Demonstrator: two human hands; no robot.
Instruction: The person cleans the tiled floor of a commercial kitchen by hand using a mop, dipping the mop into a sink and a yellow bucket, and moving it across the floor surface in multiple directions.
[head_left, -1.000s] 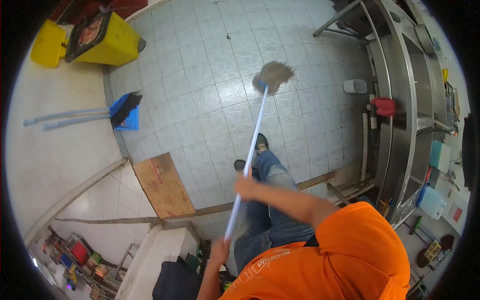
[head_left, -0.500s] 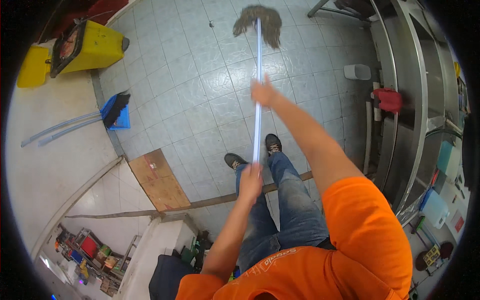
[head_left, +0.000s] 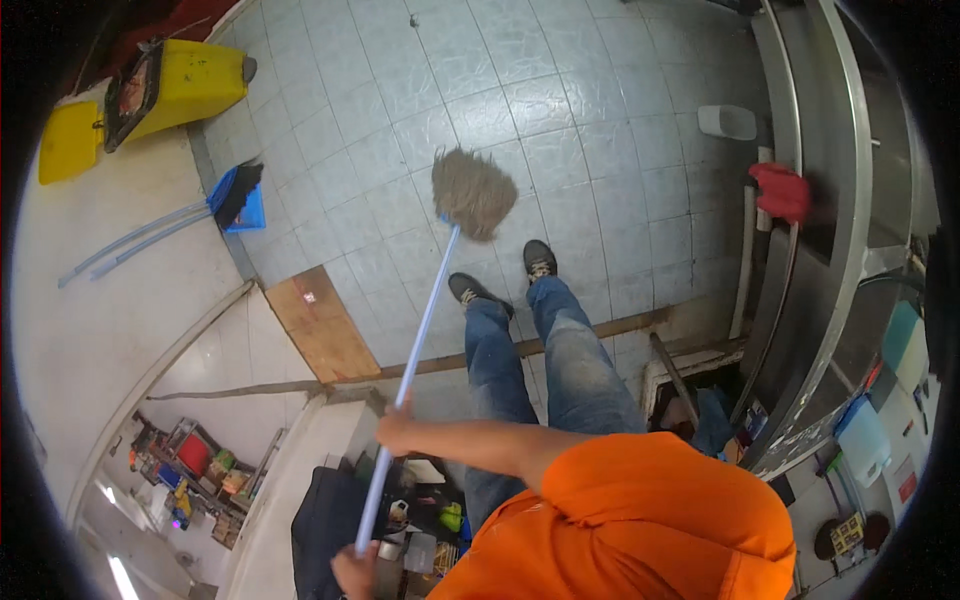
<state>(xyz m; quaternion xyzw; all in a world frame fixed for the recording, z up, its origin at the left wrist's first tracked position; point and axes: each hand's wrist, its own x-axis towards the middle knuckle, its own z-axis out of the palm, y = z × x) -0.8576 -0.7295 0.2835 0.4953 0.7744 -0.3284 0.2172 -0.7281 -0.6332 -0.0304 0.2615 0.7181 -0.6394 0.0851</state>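
Observation:
A mop with a shaggy grey-brown head (head_left: 474,195) lies on the tiled floor just ahead of my shoes. Its long pale-blue handle (head_left: 423,335) slants back toward me, down to the lower left. Partway along it, my right hand (head_left: 397,431) is closed round the handle, its forearm crossing in front of my body. Lower down, near the handle's end, my left hand (head_left: 354,571) grips it too, and most of that arm is hidden.
Along the left wall are a yellow bin (head_left: 195,85) and a blue dustpan (head_left: 240,206) with a black broom. A brown board (head_left: 322,325) lies by the threshold. At right stand a white container (head_left: 727,122), a red cloth (head_left: 780,193) and metal shelving (head_left: 850,130).
The mop head has come back from far ahead to near my feet. Both hands have moved toward the lower left with the handle, which now tilts more.

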